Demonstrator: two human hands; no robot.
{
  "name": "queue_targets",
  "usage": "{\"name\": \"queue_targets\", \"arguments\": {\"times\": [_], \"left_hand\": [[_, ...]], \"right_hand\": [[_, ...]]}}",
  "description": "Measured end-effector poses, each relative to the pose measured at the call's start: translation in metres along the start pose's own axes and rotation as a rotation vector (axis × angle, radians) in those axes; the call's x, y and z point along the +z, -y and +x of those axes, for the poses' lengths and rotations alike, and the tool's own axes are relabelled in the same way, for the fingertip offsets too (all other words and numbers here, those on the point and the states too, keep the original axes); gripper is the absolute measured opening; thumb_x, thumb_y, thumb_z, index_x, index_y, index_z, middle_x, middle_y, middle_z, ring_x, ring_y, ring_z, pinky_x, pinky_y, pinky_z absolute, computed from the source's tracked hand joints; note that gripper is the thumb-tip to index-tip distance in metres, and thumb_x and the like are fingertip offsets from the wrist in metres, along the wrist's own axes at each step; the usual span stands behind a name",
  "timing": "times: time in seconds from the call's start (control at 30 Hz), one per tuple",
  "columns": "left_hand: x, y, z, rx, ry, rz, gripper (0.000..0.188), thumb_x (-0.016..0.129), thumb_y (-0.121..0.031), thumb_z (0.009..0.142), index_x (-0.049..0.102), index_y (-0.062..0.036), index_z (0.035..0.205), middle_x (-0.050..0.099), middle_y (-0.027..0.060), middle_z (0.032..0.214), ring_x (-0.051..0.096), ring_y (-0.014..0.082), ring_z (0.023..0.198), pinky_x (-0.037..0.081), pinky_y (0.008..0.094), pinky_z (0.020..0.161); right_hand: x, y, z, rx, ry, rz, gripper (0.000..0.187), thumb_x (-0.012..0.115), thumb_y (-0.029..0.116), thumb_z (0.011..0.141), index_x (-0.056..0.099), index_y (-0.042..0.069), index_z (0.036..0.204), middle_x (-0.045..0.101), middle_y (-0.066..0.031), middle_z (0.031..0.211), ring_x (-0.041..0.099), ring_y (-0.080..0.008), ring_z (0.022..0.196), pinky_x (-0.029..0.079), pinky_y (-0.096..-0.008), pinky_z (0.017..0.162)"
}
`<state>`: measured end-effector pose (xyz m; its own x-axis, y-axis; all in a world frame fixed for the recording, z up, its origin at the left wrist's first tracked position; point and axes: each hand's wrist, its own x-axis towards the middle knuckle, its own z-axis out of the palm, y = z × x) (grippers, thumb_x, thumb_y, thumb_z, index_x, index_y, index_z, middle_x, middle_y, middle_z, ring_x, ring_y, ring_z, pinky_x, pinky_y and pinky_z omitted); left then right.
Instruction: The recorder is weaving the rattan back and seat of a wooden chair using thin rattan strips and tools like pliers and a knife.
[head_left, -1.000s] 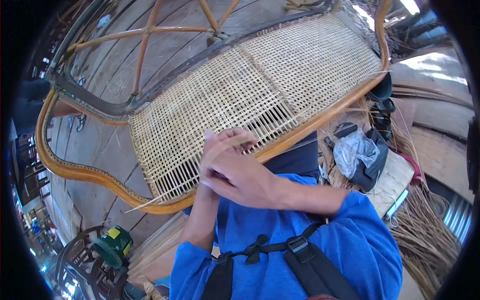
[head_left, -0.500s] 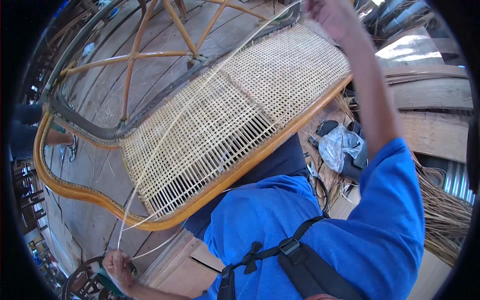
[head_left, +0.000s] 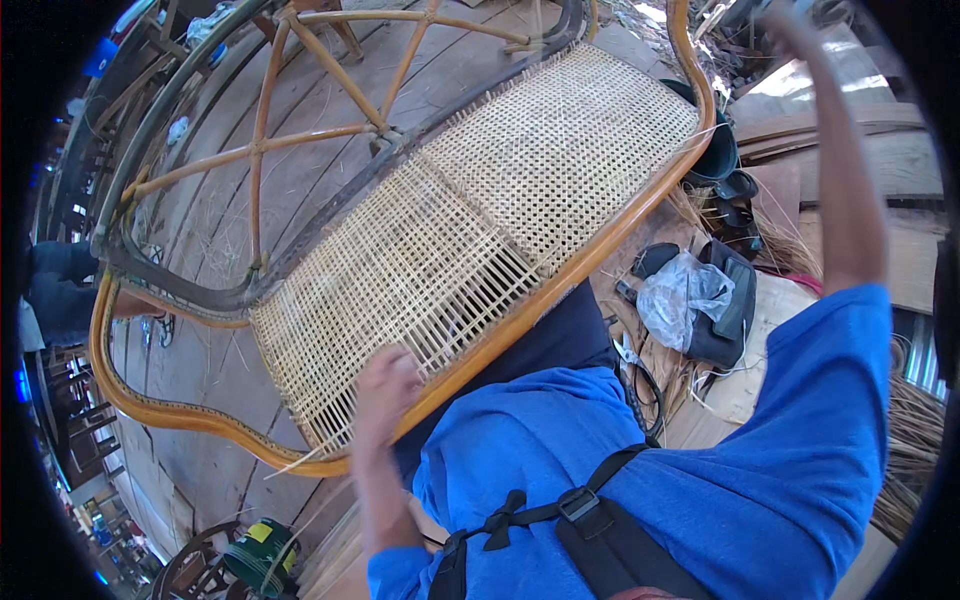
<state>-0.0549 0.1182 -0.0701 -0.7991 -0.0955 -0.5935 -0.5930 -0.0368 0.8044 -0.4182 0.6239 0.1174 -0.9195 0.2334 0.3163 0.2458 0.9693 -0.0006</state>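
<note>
A woven cane panel [head_left: 370, 270] fills the long seat of a curved rattan frame, with wider gaps along its near edge. Over that edge, beside the polished front rail [head_left: 440, 385], is my left hand [head_left: 388, 385]. Its fingers are curled closed, but blur hides whatever may be in them. My right hand [head_left: 790, 30] is raised far off at the upper right, past the frame's curved end, its fingers smeared by motion. A loose cane end [head_left: 290, 466] sticks out past the rail at the panel's lower left corner.
Beside my lap lie a clear plastic bag [head_left: 680, 295], a black case [head_left: 728, 320] and dark-handled scissors [head_left: 645, 385]. A dark green bucket [head_left: 262, 555] stands at the lower left. Rattan struts [head_left: 265, 130] cross behind the seat. Cane bundles [head_left: 910, 440] lie at right.
My left hand has come up and right from the lower left onto the panel's near edge. My right arm has swung outward to the right. The long strand across the panel no longer shows there.
</note>
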Motion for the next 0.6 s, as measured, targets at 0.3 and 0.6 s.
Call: {"name": "queue_targets", "arguments": {"times": [0.3, 0.6], "left_hand": [[0.154, -0.002, 0.077, 0.231, 0.255, 0.232, 0.017, 0.059, -0.017, 0.086, 0.061, -0.0015, 0.091, 0.057, 0.0025, 0.072, 0.052, 0.0112, 0.061, 0.043, 0.0247, 0.058], [0.148, -0.009, 0.076, 0.778, -0.216, 0.948, 0.007, 0.064, -0.011, 0.078, 0.058, -0.0081, 0.080, 0.058, 0.0090, 0.080, 0.056, 0.0272, 0.077, 0.047, 0.0373, 0.066]], "right_hand": [[0.132, 0.094, -0.340, 0.028, 1.301, 1.358, 0.027, 0.062, 0.024, 0.086, 0.064, 0.005, 0.105, 0.059, 0.0012, 0.075, 0.054, -0.0067, 0.065, 0.044, -0.0213, 0.058], [0.155, 0.156, -0.366, 0.456, 1.160, 1.733, 0.013, 0.055, 0.015, 0.090, 0.061, 0.004, 0.088, 0.061, -0.0005, 0.073, 0.056, -0.0067, 0.057, 0.044, -0.0195, 0.051]]}}
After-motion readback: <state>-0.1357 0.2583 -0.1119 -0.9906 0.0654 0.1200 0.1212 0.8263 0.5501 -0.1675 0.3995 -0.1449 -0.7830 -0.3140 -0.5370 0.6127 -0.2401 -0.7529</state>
